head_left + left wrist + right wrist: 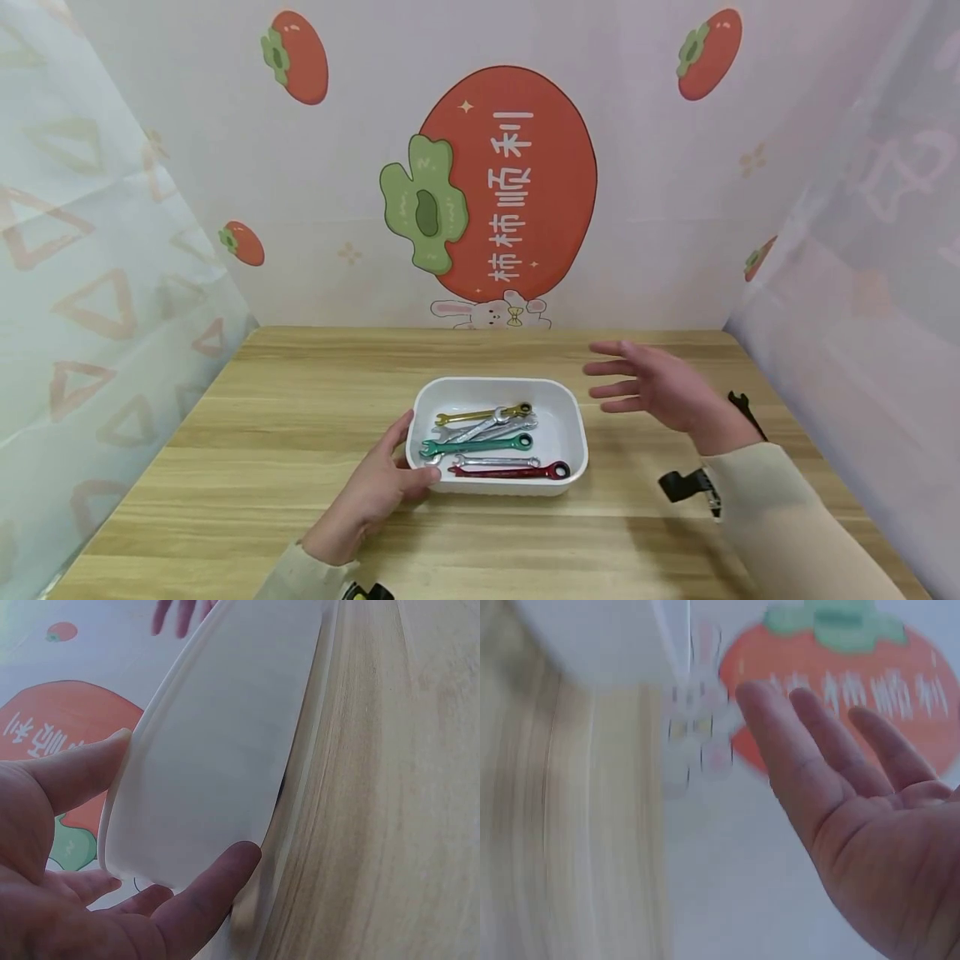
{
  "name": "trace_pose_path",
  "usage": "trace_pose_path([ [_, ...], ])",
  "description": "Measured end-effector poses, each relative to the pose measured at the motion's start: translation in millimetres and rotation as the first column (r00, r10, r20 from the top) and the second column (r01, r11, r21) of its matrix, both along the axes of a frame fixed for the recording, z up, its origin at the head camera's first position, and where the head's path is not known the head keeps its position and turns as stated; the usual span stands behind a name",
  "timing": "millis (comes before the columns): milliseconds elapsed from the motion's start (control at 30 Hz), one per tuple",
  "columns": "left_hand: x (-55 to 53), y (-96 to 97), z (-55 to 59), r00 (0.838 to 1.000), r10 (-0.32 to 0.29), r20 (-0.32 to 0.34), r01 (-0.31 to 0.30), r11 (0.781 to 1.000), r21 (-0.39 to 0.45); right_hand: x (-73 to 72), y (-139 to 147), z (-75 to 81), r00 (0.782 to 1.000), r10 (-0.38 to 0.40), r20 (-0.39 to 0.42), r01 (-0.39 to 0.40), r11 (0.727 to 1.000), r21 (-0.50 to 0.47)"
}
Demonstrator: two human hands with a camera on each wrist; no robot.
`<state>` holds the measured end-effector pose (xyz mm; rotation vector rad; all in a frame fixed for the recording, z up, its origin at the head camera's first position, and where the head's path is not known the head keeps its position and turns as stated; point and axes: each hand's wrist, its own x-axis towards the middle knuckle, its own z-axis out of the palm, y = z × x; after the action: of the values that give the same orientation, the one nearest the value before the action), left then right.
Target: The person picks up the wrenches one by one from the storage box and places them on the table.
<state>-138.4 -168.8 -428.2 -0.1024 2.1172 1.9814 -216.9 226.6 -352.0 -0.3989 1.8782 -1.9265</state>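
Observation:
A white plastic bin (555,417) stands near the middle of the table, with several wrenches inside. Among these are a gold wrench (472,416), a green wrench (480,444), a red wrench (510,472) and silver ones. My left hand (386,483) grips the bin's left end. In the left wrist view, the thumb (90,771) lies at the rim of the bin (217,735) and a finger (217,889) reaches its bottom edge. To the right of the bin, my right hand (660,387) is held in the air, fingers spread and holding nothing.
A dark wrench (742,407) lies by the table's right edge, partly behind my right forearm. The wooden table (285,417) meets a printed backdrop (337,250) at the back, with pale sheets (112,292) along both sides.

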Motion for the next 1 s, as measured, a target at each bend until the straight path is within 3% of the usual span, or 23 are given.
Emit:
trace_pose_path([
  [200, -1.3, -1.0, -1.8, 1.000, -0.008, -0.018, 0.008, 1.000, 0.018, 0.8, -56, -1.5, 0.983, 0.181, -0.010, -0.182, 0.983, -0.022],
  [467, -1.5, -1.8, -4.3, 1.000, -0.018, -0.019, 0.019, 0.999, 0.041, 8.5, -105, -24.0, 0.934, 0.348, 0.085, -0.356, 0.927, 0.117],
  [700, -2.3, -1.8, -3.6, 1.000, -0.014, -0.007, 0.014, 0.999, 0.030, 18.3, -127, -42.8, 0.911, 0.371, 0.181, -0.407, 0.878, 0.253],
  [800, -2.6, -1.7, -2.4, 1.000, -0.013, -0.005, 0.013, 1.000, 0.023, 17.2, -131, -43.7, 0.915, 0.351, 0.198, -0.392, 0.889, 0.237],
  [1000, -4.2, -2.6, -3.4, 1.000, -0.006, -0.010, 0.006, 1.000, 0.011, 9.6, -134, -47.2, 0.932, 0.332, 0.145, -0.354, 0.919, 0.172],
])
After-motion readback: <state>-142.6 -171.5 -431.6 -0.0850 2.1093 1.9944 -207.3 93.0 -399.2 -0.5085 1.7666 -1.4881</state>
